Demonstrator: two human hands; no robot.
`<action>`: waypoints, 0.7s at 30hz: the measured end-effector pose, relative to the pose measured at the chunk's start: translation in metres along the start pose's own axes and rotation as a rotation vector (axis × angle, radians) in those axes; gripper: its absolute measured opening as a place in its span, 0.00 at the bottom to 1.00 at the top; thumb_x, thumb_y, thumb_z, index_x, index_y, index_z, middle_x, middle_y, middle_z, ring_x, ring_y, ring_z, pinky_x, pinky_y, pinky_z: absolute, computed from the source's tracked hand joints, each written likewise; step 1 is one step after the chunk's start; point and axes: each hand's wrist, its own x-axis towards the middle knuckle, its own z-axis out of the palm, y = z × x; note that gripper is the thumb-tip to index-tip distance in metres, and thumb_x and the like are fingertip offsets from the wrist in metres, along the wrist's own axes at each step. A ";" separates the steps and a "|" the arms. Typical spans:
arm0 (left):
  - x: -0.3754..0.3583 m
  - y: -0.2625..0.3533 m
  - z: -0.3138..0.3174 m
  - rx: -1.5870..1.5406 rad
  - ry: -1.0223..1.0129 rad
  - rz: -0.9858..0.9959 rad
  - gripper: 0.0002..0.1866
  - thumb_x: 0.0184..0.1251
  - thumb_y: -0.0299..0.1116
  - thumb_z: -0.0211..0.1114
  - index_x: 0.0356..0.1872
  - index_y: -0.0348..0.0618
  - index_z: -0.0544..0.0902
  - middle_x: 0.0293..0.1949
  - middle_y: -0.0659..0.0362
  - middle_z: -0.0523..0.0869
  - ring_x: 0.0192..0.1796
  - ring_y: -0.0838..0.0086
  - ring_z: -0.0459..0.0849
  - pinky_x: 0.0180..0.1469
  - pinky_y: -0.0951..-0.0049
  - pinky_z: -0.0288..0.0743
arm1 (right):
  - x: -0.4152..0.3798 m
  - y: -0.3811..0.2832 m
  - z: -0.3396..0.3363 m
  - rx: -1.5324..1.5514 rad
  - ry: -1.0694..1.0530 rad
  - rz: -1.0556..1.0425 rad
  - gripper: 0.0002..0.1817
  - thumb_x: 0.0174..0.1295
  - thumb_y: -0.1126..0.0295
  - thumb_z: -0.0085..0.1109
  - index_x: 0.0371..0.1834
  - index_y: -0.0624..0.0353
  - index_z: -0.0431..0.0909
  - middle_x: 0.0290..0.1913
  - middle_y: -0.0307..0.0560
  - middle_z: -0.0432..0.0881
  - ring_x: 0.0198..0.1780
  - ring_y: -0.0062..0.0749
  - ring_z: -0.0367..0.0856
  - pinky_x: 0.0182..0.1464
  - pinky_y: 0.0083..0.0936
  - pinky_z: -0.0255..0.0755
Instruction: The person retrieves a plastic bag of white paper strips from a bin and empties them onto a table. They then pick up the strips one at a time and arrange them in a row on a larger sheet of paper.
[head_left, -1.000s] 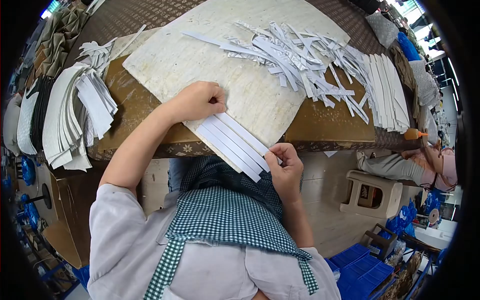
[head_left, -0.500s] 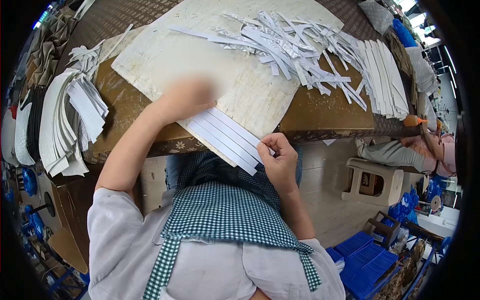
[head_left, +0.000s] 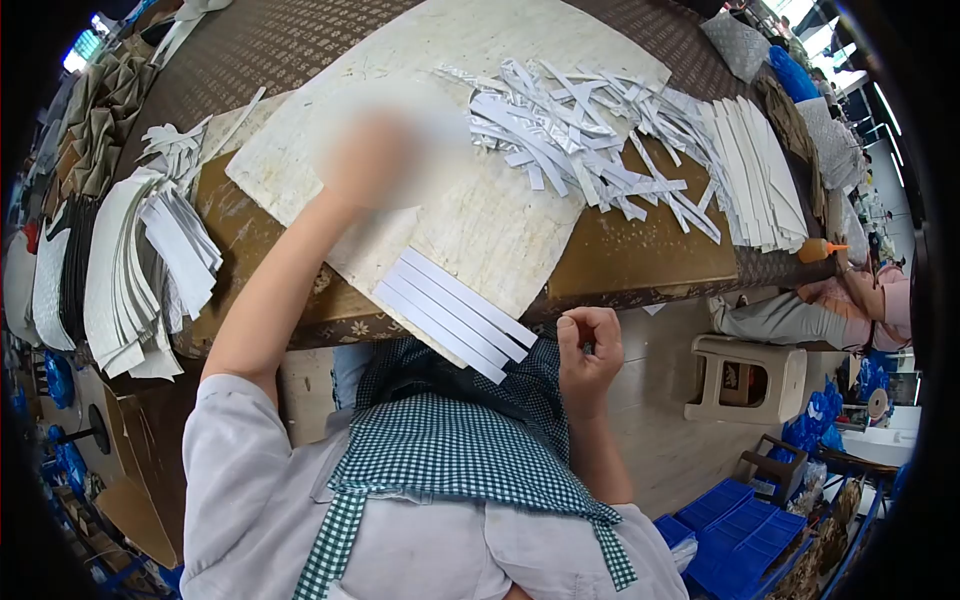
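Several white strips (head_left: 455,315) lie side by side at the near corner of the pale board (head_left: 500,235), their right ends reaching past its edge. My left hand (head_left: 375,155) is over the board, up and left of these strips. It is blurred, so its fingers and anything in them cannot be made out. My right hand (head_left: 590,362) hovers just right of the strip ends, off the board and not touching them. Its fingers are curled in with the thumb near the index finger, and nothing shows between them.
A tangled heap of shiny white strips (head_left: 570,130) covers the board's far right. Stacked white pieces lie at right (head_left: 755,175) and fanned ones at left (head_left: 125,260). An orange-tipped bottle (head_left: 820,249) is near a seated person (head_left: 860,305). A beige stool (head_left: 745,375) stands on the floor.
My left hand has left the strips and moved up over the board. My right hand has come off the strip ends, going right and down. A long strip near the heap no longer extends left.
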 end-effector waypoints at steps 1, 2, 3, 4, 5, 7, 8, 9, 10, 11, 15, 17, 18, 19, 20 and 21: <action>0.008 -0.005 0.010 0.065 0.156 0.054 0.15 0.70 0.40 0.66 0.50 0.42 0.86 0.40 0.54 0.86 0.39 0.62 0.85 0.46 0.64 0.78 | 0.002 0.001 -0.001 -0.008 0.005 -0.011 0.03 0.62 0.78 0.66 0.36 0.60 0.81 0.33 0.38 0.78 0.25 0.16 0.70 0.28 0.16 0.67; 0.014 -0.009 0.019 0.034 0.129 -0.031 0.15 0.69 0.41 0.64 0.46 0.42 0.88 0.41 0.53 0.86 0.45 0.58 0.87 0.49 0.58 0.80 | 0.004 -0.001 -0.001 -0.013 0.002 -0.016 0.02 0.63 0.78 0.66 0.36 0.61 0.81 0.34 0.38 0.79 0.26 0.16 0.72 0.29 0.17 0.69; 0.020 -0.011 0.020 -0.002 0.030 -0.088 0.15 0.69 0.41 0.65 0.46 0.41 0.88 0.40 0.54 0.86 0.43 0.59 0.86 0.48 0.60 0.80 | 0.006 -0.003 0.000 0.005 -0.018 -0.001 0.02 0.63 0.78 0.66 0.36 0.61 0.81 0.34 0.38 0.79 0.27 0.16 0.72 0.29 0.17 0.69; 0.025 -0.015 0.020 -0.040 -0.074 -0.143 0.14 0.68 0.40 0.66 0.45 0.41 0.87 0.39 0.55 0.86 0.42 0.61 0.86 0.47 0.61 0.79 | 0.006 -0.004 0.001 0.021 -0.035 0.017 0.02 0.63 0.78 0.66 0.36 0.61 0.81 0.34 0.38 0.79 0.27 0.16 0.73 0.30 0.17 0.69; 0.027 -0.018 0.021 -0.078 -0.181 -0.196 0.14 0.67 0.40 0.67 0.44 0.41 0.87 0.38 0.55 0.86 0.41 0.63 0.86 0.46 0.63 0.79 | 0.005 -0.006 0.000 0.037 -0.052 0.039 0.03 0.63 0.78 0.66 0.36 0.61 0.81 0.34 0.38 0.79 0.27 0.16 0.73 0.30 0.17 0.70; 0.025 -0.014 0.012 -0.281 -0.217 -0.280 0.12 0.65 0.37 0.70 0.42 0.39 0.86 0.34 0.58 0.85 0.37 0.70 0.84 0.43 0.68 0.78 | 0.010 -0.008 0.001 0.043 -0.063 0.020 0.03 0.63 0.78 0.65 0.37 0.61 0.82 0.35 0.39 0.80 0.28 0.16 0.74 0.31 0.16 0.71; 0.022 -0.012 0.005 -0.379 -0.240 -0.323 0.11 0.65 0.35 0.71 0.41 0.37 0.86 0.32 0.60 0.85 0.35 0.73 0.82 0.42 0.71 0.77 | 0.013 -0.009 0.003 0.047 -0.063 0.017 0.03 0.63 0.79 0.65 0.37 0.61 0.82 0.35 0.39 0.80 0.28 0.16 0.75 0.31 0.16 0.71; 0.016 -0.014 0.000 -0.508 -0.230 -0.267 0.09 0.69 0.35 0.68 0.39 0.38 0.84 0.29 0.67 0.81 0.33 0.84 0.77 0.35 0.80 0.70 | 0.016 -0.009 0.005 0.052 -0.067 0.013 0.03 0.63 0.79 0.65 0.38 0.61 0.82 0.35 0.39 0.80 0.28 0.16 0.75 0.31 0.16 0.71; 0.012 -0.010 -0.010 -0.563 -0.246 -0.295 0.09 0.70 0.34 0.68 0.40 0.39 0.84 0.29 0.68 0.81 0.33 0.84 0.77 0.35 0.80 0.69 | 0.020 -0.005 0.004 0.040 -0.105 0.006 0.06 0.63 0.80 0.64 0.42 0.60 0.84 0.38 0.41 0.81 0.31 0.19 0.76 0.32 0.17 0.73; 0.008 -0.006 -0.023 -0.618 -0.258 -0.324 0.08 0.70 0.34 0.68 0.40 0.39 0.85 0.30 0.68 0.82 0.33 0.85 0.77 0.34 0.81 0.68 | 0.025 -0.006 0.006 0.026 -0.098 -0.045 0.09 0.63 0.80 0.64 0.45 0.60 0.84 0.41 0.42 0.82 0.34 0.21 0.77 0.35 0.18 0.74; -0.012 0.019 -0.076 -0.688 -0.230 -0.316 0.07 0.69 0.31 0.69 0.41 0.39 0.87 0.30 0.66 0.84 0.32 0.85 0.76 0.35 0.81 0.70 | 0.059 -0.021 0.017 -0.097 -0.089 -0.329 0.20 0.60 0.79 0.66 0.57 0.59 0.82 0.55 0.46 0.83 0.50 0.34 0.78 0.50 0.27 0.75; -0.021 0.024 -0.092 -0.737 -0.215 -0.306 0.07 0.70 0.32 0.69 0.42 0.40 0.88 0.30 0.67 0.84 0.32 0.86 0.76 0.33 0.82 0.69 | 0.073 -0.026 0.023 -0.148 -0.110 -0.448 0.24 0.59 0.77 0.67 0.61 0.60 0.81 0.61 0.46 0.81 0.56 0.40 0.76 0.57 0.31 0.73; -0.026 0.026 -0.099 -0.761 -0.206 -0.304 0.08 0.70 0.32 0.69 0.43 0.40 0.88 0.30 0.67 0.84 0.32 0.86 0.76 0.33 0.83 0.68 | 0.077 -0.028 0.029 -0.147 -0.125 -0.476 0.25 0.58 0.77 0.67 0.62 0.60 0.80 0.62 0.46 0.81 0.58 0.41 0.75 0.60 0.33 0.71; -0.031 0.030 -0.102 -0.798 -0.154 -0.290 0.07 0.71 0.33 0.68 0.43 0.41 0.89 0.30 0.67 0.84 0.32 0.87 0.77 0.31 0.84 0.66 | 0.081 -0.031 0.034 -0.146 -0.143 -0.506 0.26 0.58 0.76 0.67 0.63 0.60 0.79 0.63 0.46 0.80 0.60 0.43 0.74 0.63 0.34 0.69; -0.034 0.033 -0.105 -0.831 -0.155 -0.270 0.07 0.71 0.33 0.68 0.43 0.41 0.89 0.31 0.67 0.84 0.32 0.87 0.77 0.31 0.85 0.66 | 0.084 -0.037 0.038 -0.113 -0.169 -0.500 0.26 0.59 0.74 0.67 0.63 0.61 0.79 0.63 0.47 0.81 0.62 0.46 0.72 0.66 0.37 0.66; -0.037 0.036 -0.109 -0.865 -0.155 -0.249 0.07 0.71 0.32 0.68 0.43 0.41 0.89 0.31 0.68 0.84 0.32 0.87 0.77 0.31 0.85 0.67 | 0.086 -0.039 0.041 -0.133 -0.171 -0.514 0.25 0.59 0.75 0.67 0.63 0.61 0.79 0.61 0.47 0.81 0.59 0.43 0.74 0.63 0.34 0.68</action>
